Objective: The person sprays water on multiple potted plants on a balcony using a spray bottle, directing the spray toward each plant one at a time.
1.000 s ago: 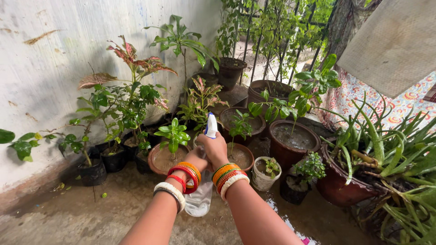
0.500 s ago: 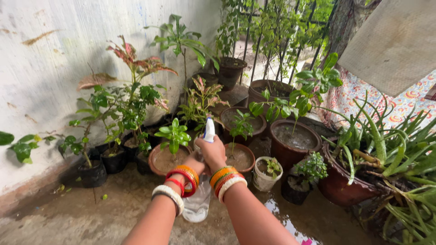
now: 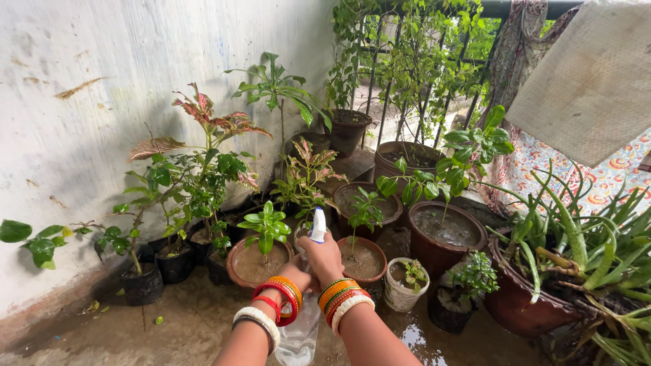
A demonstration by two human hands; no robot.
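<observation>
The right hand (image 3: 324,257) is closing around the neck of a clear plastic spray bottle (image 3: 298,332), directly below its white and blue spray head (image 3: 317,226), fingers curled tight over the trigger area. The left hand (image 3: 296,276) is mostly hidden behind the right; it is pressing against the bottle's upper body, but its finger positions cannot be determined. Both wrists are wearing stacked bangles in red, orange, green and white.

The bottle is hanging upright between the forearms, above the wet concrete floor (image 3: 169,332), with the nozzle pointing toward a terracotta pot (image 3: 234,264) holding a small green seedling (image 3: 266,227).

Handling judgement: the bottle appears thin-walled and light, likely flexing under a hard squeeze, and possibly slippery when wet. The rigid neck under the spray head is the most secure grip point; the lower body is suited to support only.

Further potted plants are standing along the white wall (image 3: 102,102), and an aloe plant (image 3: 583,251) is standing at the right.
</observation>
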